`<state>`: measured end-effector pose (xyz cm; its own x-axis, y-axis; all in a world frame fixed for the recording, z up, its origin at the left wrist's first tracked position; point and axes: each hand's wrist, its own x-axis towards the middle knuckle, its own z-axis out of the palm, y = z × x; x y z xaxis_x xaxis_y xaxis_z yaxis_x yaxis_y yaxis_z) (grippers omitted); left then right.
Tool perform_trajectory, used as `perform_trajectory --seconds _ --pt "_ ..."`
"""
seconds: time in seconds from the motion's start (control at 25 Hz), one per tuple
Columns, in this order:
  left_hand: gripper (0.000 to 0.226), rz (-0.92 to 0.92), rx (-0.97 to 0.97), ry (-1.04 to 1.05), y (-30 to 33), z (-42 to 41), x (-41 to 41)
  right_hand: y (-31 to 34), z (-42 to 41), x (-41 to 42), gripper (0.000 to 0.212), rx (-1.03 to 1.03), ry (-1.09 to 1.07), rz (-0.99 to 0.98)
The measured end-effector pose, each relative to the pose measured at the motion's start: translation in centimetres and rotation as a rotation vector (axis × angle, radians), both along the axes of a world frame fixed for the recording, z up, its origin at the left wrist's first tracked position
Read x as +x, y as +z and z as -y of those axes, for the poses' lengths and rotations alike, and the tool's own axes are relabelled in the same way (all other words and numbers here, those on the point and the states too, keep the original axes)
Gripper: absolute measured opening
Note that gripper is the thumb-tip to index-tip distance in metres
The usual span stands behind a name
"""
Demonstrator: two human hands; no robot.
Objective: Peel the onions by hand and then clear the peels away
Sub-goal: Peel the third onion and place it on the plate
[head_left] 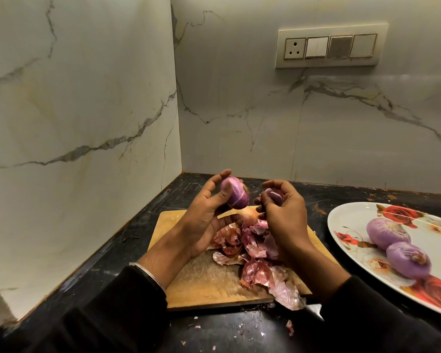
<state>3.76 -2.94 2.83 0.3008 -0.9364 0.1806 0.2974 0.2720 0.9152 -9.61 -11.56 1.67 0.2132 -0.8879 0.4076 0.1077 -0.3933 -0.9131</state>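
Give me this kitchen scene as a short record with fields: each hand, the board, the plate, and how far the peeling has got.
left hand: holds a purple onion above the board
right hand: fingers curled round a piece of onion skin
cutting board: wooden, on the dark counter, carrying a pile of peels
plate: floral, to the right, holding two peeled onions
progress: two onions done, one in hand, peels not yet cleared

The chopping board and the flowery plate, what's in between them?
In the head view, only bare black counter shows between the chopping board and the flowery plate. The peels stay on the board.
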Motion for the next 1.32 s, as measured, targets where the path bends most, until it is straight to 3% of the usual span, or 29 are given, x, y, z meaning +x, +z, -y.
perform_trajectory --seconds 0.16,0.32,0.44,0.52,0.72,0.92,1.32 --pt "0.055 0.048 0.078 0.098 0.1 -0.1 0.1 0.3 -0.8 0.2 0.014 -0.268 -0.034 -0.302" --pt "0.073 0.1 0.146 0.155 -0.1 0.0 0.0 -0.1 -1.0 0.7 0.032 -0.308 0.022 -0.378" --pt "0.068 0.127 0.168 0.155 0.0 -0.1 0.2 -0.1 -1.1 0.6 0.019 -0.316 0.033 -0.415" --pt "0.061 0.129 0.162 0.107 0.1 -0.1 0.2 0.3 -1.5 0.4 0.01 -0.319 0.071 -0.353" --pt "0.041 0.148 0.129 0.076 0.3 -0.3 0.0 0.6 -1.8 0.3 0.031 -0.382 0.06 -0.235" --pt "0.033 0.109 0.129 0.039 0.4 -0.5 -0.4 0.4 -1.1 0.0 0.024 -0.296 0.065 -0.147" --pt "0.046 0.025 0.048 -0.006 0.5 -0.4 -0.4 0.5 -0.6 -0.3 0.025 -0.275 0.09 -0.101"
